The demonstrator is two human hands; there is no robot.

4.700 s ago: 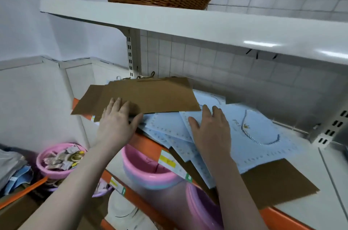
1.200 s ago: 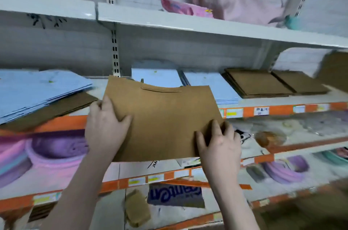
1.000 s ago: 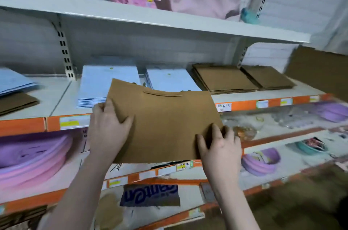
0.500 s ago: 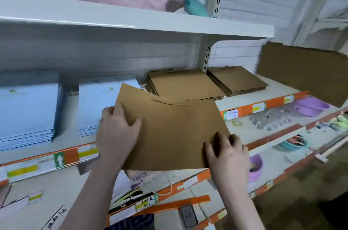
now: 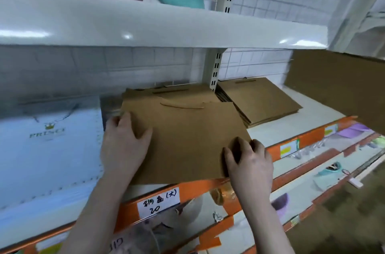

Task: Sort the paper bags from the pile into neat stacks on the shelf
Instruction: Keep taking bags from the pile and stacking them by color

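Observation:
A flat brown paper bag (image 5: pixel 187 139) lies nearly level over the brown stack (image 5: pixel 177 92) on the white shelf (image 5: pixel 270 131). My left hand (image 5: pixel 123 145) holds the bag's left edge, thumb on top. My right hand (image 5: pixel 250 162) grips its near right corner with curled fingers. A second, smaller brown stack (image 5: pixel 260 101) lies to the right. To the left sits a stack of pale blue bags (image 5: pixel 48 149) with a crown print.
A white upper shelf (image 5: pixel 166 24) hangs low over the stacks, with a pink and a teal thing on it. A large brown cardboard sheet (image 5: pixel 343 87) stands at the right. Orange shelf rails (image 5: pixel 308 137) with price labels and lower shelves of goods run below.
I have carried the brown bag right from the mixed pile, past the blue stacks, and brought it forward under the upper shelf onto the brown stack. Both hands keep their hold.

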